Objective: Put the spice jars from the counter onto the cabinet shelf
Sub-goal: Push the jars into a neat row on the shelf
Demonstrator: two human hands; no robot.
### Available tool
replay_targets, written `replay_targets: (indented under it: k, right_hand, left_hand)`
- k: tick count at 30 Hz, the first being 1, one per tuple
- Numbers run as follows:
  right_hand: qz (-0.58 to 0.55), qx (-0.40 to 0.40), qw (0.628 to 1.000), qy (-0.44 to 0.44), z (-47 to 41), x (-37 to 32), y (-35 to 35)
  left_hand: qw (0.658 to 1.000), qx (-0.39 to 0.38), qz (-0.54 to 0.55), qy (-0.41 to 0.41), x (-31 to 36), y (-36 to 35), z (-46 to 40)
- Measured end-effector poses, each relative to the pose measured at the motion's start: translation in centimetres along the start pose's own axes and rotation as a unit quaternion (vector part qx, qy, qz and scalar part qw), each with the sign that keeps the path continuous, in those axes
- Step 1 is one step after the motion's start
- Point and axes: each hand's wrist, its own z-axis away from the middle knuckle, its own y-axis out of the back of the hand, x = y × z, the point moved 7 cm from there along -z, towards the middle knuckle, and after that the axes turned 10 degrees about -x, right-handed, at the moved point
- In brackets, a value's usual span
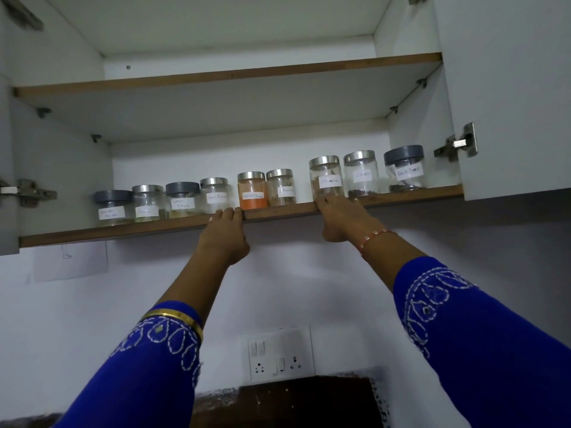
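- Overhead, we look up into an open cabinet [500, 88] with both our arms raised to its lower shelf [123, 231].
- Nine jars stand in a row along that shelf, each with a white label.
- From the left we see a grey-lidded jar [112, 207], a steel-lidded jar [148, 203], a second grey-lidded jar [182, 199] and a "Black Pepper" jar [214, 195], set close together.
- Next come the orange powder jar [252, 190] and a steel-lidded neighbour [280, 187], touching or nearly so.
- After a small gap stand the cinnamon jar [327, 177], the cloves jar [361, 173] and a grey-lidded "Black Pepper" jar [404, 168] at the right end.
- Our left hand [224, 234] has an open grip holding nothing; its fingertips [228, 211] rest on the shelf's front edge, just below the fourth jar and the orange one.
- Our right hand [338, 217] reaches the base of the cinnamon jar, fingers [329, 199] touching its lower front; we cannot tell whether the grip closes around it.
- Both sleeves [463, 329] are blue with white stitching; a gold bangle [176, 316] sits on the left forearm, a thread band [372, 237] on the right wrist.
- Below, a switchboard [278, 355] is on the wall.
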Motion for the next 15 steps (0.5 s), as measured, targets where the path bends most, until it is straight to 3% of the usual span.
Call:
replay_targets:
  k: [11,15]
  right_hand:
    - [0.026,0.012,1.0,-0.004,0.1,-0.1,-0.1]
    - [0.019,0.046,0.998,0.04,-0.2,0.5,0.3]
  left_hand:
    - [0.998,0.055,0.013,-0.011,0.0,-0.2,0.1]
    - [0.998,0.053,0.036,0.009,0.9,0.4,-0.6]
